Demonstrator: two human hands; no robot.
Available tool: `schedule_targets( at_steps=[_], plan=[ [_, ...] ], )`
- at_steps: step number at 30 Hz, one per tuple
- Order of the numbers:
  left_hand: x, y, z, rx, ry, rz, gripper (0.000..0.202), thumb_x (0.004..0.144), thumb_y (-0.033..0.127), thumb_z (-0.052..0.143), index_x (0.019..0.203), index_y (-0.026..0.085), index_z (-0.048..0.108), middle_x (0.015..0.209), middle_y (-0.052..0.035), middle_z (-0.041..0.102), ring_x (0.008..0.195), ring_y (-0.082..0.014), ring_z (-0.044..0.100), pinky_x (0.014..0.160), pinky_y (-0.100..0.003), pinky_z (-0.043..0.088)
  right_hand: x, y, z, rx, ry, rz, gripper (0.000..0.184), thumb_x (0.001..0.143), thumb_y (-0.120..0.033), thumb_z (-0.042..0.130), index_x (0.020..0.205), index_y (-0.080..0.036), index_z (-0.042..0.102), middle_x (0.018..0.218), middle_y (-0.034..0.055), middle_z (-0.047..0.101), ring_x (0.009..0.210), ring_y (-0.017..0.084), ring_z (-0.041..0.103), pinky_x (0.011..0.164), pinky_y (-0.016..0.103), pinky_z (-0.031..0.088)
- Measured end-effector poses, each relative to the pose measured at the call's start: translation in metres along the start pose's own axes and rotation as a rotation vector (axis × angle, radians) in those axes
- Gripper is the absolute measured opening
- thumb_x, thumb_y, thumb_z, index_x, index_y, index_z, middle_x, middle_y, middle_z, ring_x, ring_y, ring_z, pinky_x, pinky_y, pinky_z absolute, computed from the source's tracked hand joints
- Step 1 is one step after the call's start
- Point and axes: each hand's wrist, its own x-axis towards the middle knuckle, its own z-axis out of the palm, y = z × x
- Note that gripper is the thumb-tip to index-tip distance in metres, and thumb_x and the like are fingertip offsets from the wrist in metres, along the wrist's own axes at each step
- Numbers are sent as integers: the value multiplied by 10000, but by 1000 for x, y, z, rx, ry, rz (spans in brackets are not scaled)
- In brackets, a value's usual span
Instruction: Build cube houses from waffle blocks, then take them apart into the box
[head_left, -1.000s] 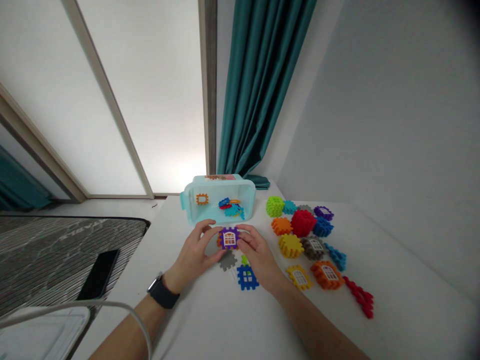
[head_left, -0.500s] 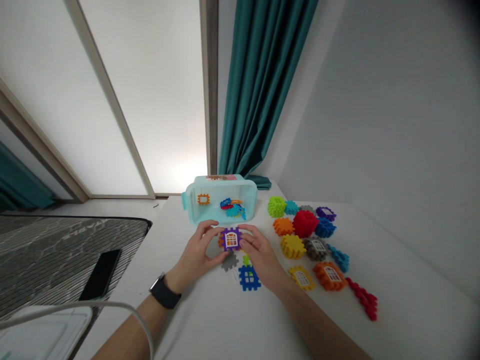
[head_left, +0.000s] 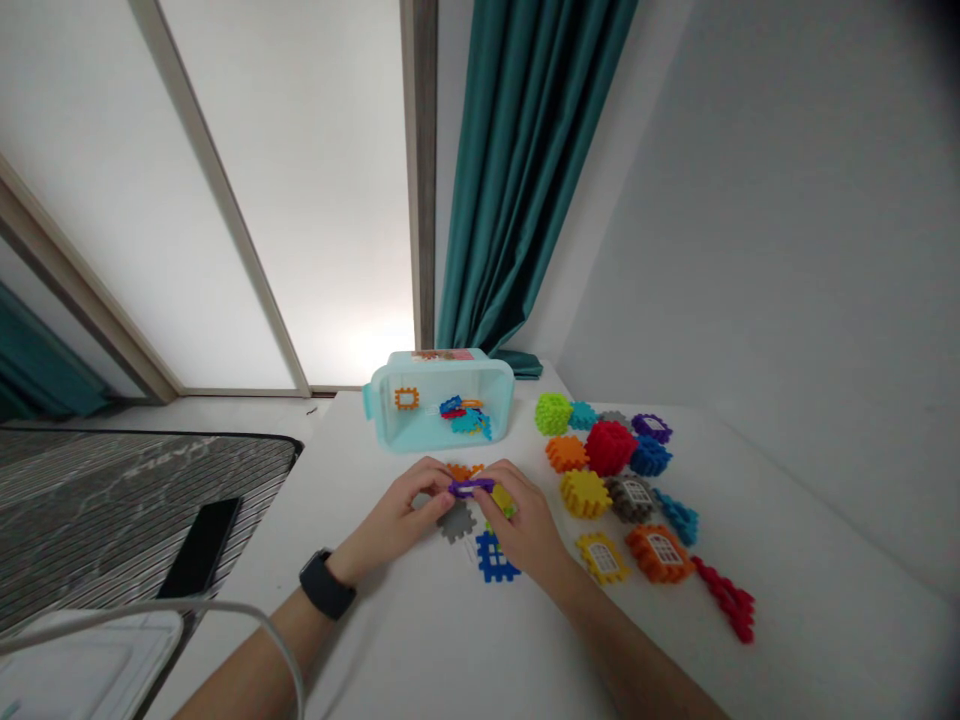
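Observation:
Between my two hands is a purple building tile (head_left: 471, 488), turned nearly edge-on to me. My left hand (head_left: 409, 505) pinches its left end, and my right hand (head_left: 525, 515) grips the right end. Just behind it an orange tile (head_left: 463, 470) lies on the table. Below my left fingers is a grey tile (head_left: 457, 521) with notched edges. A blue window-frame tile (head_left: 496, 558) lies close under my right hand, and a lime-green piece (head_left: 501, 503) is partly hidden by the right fingers.
A light-blue bin (head_left: 442, 440) holding several loose pieces stands behind my hands. On the right are stacks sorted by colour, among them red (head_left: 610, 447), yellow (head_left: 585, 494) and orange (head_left: 660, 553). A phone (head_left: 201, 548) and a white cable (head_left: 247, 609) are at left.
The purple tile has tipped from facing me to almost edge-on, still in both hands. The orange and lime-green pieces show more now.

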Motion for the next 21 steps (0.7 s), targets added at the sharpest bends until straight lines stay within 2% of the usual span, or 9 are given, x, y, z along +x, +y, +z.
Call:
schedule_targets(
  at_steps=[2, 5, 8, 11, 15, 19, 21],
  plan=[
    [1, 1, 4, -50, 14, -57, 348, 964, 473, 539, 816, 171, 630, 923, -61, 587, 894, -191, 567, 829, -342, 475, 1, 0, 3, 97, -22, 126, 107, 906, -304, 594, 896, -223, 662, 832, 26, 645, 810, 196, 607, 751, 302, 499],
    [2, 3, 8, -165, 50, -139, 358, 925, 493, 600, 781, 165, 599, 877, -39, 566, 833, -171, 543, 770, -310, 455, 1, 1, 9, 316, -63, 303, 227, 911, -412, 591, 958, -203, 666, 864, 28, 681, 788, 186, 617, 713, 286, 494],
    [2, 7, 11, -268, 59, -203, 383, 905, 506, 627, 747, 161, 581, 837, -27, 558, 790, -157, 535, 735, -291, 435, 3, -2, 10, 477, -45, 403, 324, 891, -517, 593, 928, -199, 644, 795, 11, 664, 689, 159, 584, 625, 264, 471],
    [2, 10, 12, -308, 60, -265, 404, 908, 523, 614, 736, 158, 601, 800, -28, 578, 757, -154, 537, 725, -292, 436, 5, -7, 8, 520, 0, 451, 387, 844, -590, 625, 790, -208, 583, 673, -22, 592, 614, 137, 530, 578, 249, 439],
    [1, 12, 14, -431, 65, -356, 383, 885, 522, 646, 783, 153, 645, 804, -38, 620, 752, -156, 560, 741, -299, 466, 7, -11, 6, 496, -15, 502, 468, 809, -664, 618, 720, -216, 520, 602, -34, 556, 551, 127, 497, 521, 243, 402],
    [2, 11, 14, -653, 152, -429, 345, 849, 483, 704, 899, 142, 679, 881, -62, 658, 755, -152, 584, 751, -306, 496, 6, -9, 6, 444, -39, 522, 496, 798, -693, 604, 695, -224, 478, 537, -46, 543, 466, 108, 443, 448, 228, 324],
    [2, 9, 12, -723, 193, -441, 336, 844, 464, 715, 945, 145, 689, 854, -54, 652, 741, -148, 586, 723, -296, 497, 6, -8, 6, 429, -44, 522, 499, 793, -691, 610, 686, -222, 476, 535, -46, 546, 464, 105, 451, 447, 225, 322]
  ],
)
